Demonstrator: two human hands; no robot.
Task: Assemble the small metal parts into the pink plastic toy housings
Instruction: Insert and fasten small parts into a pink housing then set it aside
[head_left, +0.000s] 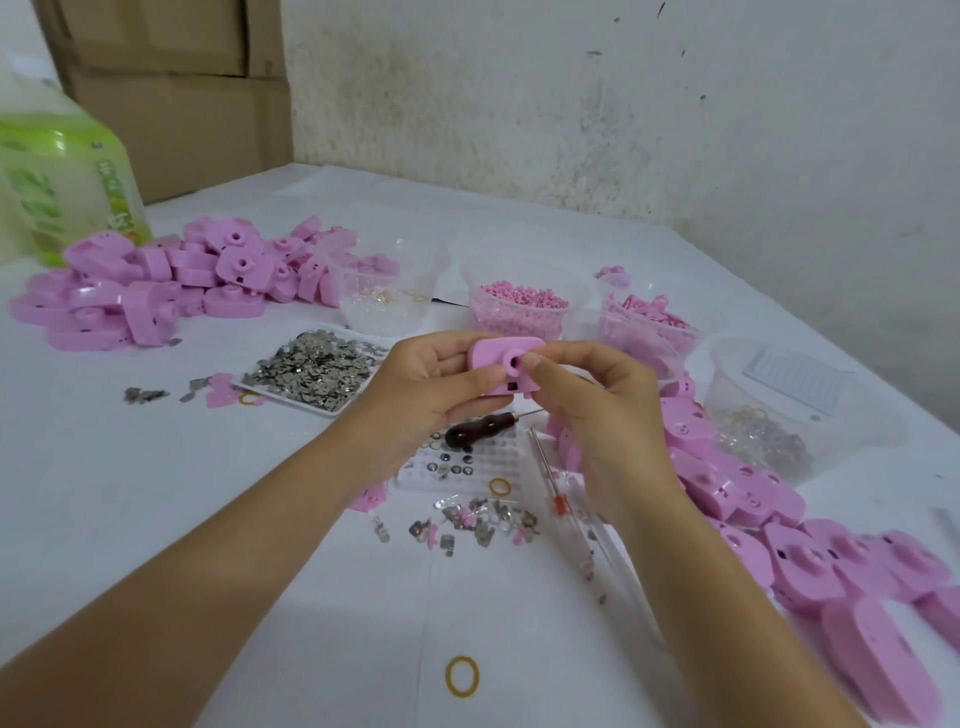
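Our left hand (415, 384) grips the pink housing (506, 366) from the left, fingers curled behind it and thumb across its lower front. It is held up at the centre of the frame, its round hole facing us. Our right hand (587, 410) closes on the housing's right side, with thumb and forefinger pinched beside the hole; we cannot tell whether a small part sits between them. Lowest in the frame, a yellow rubber band (462, 675) lies on the white table cover (156, 493). Above it are loose metal parts (483, 519) scattered among pink scraps. A thin tool with a red collar (550, 483) lies just to their right. A long row of pink housings (810, 551) runs along the right side of the frame. Under our hands a dark-handled awl (467, 434) rests on a white perforated tray (467, 467). Left of centre, a flat tray (311, 371) is heaped with metal parts. Beyond our hands stand clear tubs: one with rings (384, 296), one of pink pellets (522, 306), one of pink pieces (649, 322), and a fourth at the right (769, 410). At the upper left is a heap of housings (171, 280). Behind it stands a bottle with a green label (62, 182), whose writing is too blurred to read. Cardboard boxes (171, 88) fill the top left corner, and a stained white wall (623, 104) closes the rest.
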